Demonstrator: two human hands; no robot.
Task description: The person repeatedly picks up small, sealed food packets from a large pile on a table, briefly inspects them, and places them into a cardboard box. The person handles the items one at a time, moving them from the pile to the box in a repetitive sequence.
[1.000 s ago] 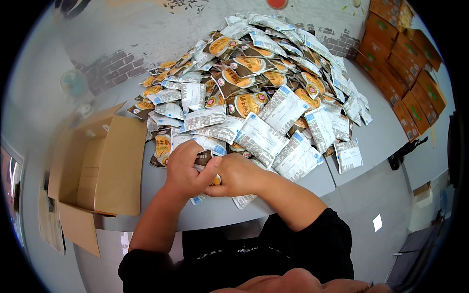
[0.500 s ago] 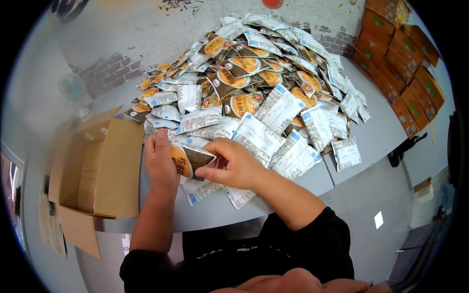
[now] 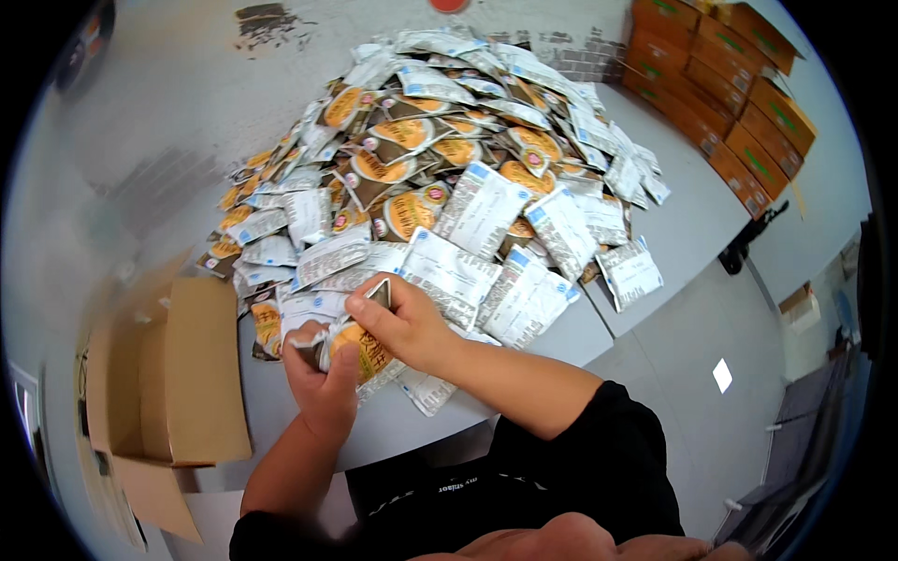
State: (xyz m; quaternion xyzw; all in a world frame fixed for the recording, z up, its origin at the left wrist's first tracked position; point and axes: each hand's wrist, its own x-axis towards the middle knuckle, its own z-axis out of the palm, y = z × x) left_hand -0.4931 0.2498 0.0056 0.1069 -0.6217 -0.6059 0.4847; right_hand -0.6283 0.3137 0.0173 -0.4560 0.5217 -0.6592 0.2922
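Since the frame half a second earlier, the right hand (image 3: 402, 321) has closed on the upper end of the packet (image 3: 365, 353), where its thumb and fingers previously stood apart around the corner. The head view has also turned, so the pile sits further left in it.

Nearest: a black shirt (image 3: 589, 467), with a line of small white lettering across it. Beyond it, both hands grip the one packet, above the table (image 3: 561, 353) and in front of the pile. The left hand (image 3: 323, 388) is curled about the packet's left end, thumb laid on the front face; the right hand pinches the upper end between thumb and fingers. The packet is tilted and brown, with an orange label carrying dark characters, partly covered by the hands.

To the left stands a box (image 3: 208, 374), plain brown cardboard, flaps spread.

Behind the hands rises the pile (image 3: 402, 210). Its packets show two faces: brown with orange label and a small red-and-white emblem, or white with grey print and blue end patches.

Far right, orange-brown cartons (image 3: 730, 89) are stacked, marked in green with small print. The wall (image 3: 178, 103) bears a brick pattern, blurred at left.
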